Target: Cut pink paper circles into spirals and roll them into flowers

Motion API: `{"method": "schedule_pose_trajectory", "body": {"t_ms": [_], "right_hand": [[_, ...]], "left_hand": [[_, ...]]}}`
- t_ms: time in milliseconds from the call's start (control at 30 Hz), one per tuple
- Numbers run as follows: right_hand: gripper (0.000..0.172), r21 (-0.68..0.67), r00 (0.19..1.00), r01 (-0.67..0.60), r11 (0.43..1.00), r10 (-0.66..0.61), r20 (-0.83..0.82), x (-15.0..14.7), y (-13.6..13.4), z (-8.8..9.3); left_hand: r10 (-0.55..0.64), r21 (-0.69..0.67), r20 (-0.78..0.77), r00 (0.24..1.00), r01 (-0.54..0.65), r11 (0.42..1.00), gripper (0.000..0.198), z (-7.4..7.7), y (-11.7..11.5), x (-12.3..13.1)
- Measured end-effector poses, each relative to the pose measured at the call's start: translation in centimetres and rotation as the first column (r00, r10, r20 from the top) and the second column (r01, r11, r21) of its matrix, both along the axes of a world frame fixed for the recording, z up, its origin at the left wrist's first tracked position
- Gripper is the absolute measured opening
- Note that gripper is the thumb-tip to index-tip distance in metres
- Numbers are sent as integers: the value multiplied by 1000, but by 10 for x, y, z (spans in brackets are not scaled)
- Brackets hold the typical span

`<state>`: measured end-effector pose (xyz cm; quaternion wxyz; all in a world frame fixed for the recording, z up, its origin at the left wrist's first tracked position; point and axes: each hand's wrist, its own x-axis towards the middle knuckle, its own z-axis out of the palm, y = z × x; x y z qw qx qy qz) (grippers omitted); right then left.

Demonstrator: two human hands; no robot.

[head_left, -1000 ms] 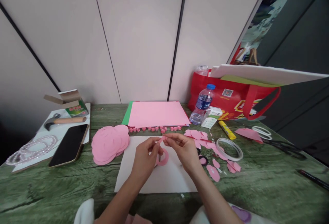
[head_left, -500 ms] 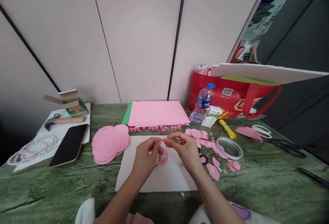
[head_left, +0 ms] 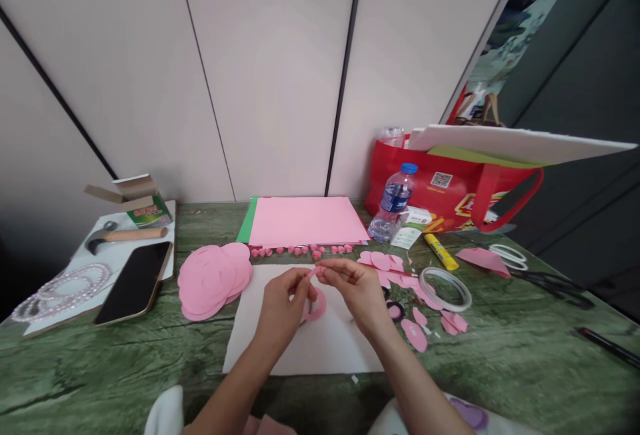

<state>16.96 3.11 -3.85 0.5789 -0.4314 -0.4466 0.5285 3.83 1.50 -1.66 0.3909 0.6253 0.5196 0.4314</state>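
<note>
Between my two hands, over a white sheet [head_left: 345, 348], is a pink paper strip [head_left: 317, 307] that curls down in a loop. My left hand [head_left: 286, 298] pinches it from the left with thumb and fingertips. At its upper end my right hand [head_left: 353, 285] is closed, thumb against fingers, where the paper looks rolled; the fingers partly cover it. Beyond the sheet runs a row of small pink paper rolls [head_left: 315, 250]. A stack of pink paper discs [head_left: 215, 280] lies to the left of my left hand.
Right of the sheet are pink paper scraps [head_left: 414, 335], a tape roll [head_left: 445, 290], a yellow glue stick [head_left: 441, 252] and scissors [head_left: 550, 282]. A water bottle [head_left: 394, 203] stands before a red bag [head_left: 450, 182]. Leftward lie a phone [head_left: 134, 283], hammer [head_left: 125, 235] and beads [head_left: 65, 292].
My right fingers have shifted slightly on the end of the pink strip. My left hand keeps its pinch, and the objects around stay put.
</note>
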Motion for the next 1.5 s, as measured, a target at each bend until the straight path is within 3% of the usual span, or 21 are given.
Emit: {"method": "schedule_pose_trajectory", "body": {"t_ms": [333,767,1067,1500], "right_hand": [[21,19,999,2,1000,-3,47,-2,-2,4],[23,1,999,-37,999,37,40,-2,2,-5],[21,-50,999,9,999,-6,48,-2,0,0],[19,16,998,-16,1000,15,65,-1,1,-1]], "left_hand": [[-18,-4,-4,1000,18,1000,23,-1,0,0],[-20,-43,-4,1000,19,999,23,-5,3,-1],[-28,-44,9,1000,28,999,22,-6,4,-1],[-21,-27,8,1000,21,999,23,-2,3,0]]}}
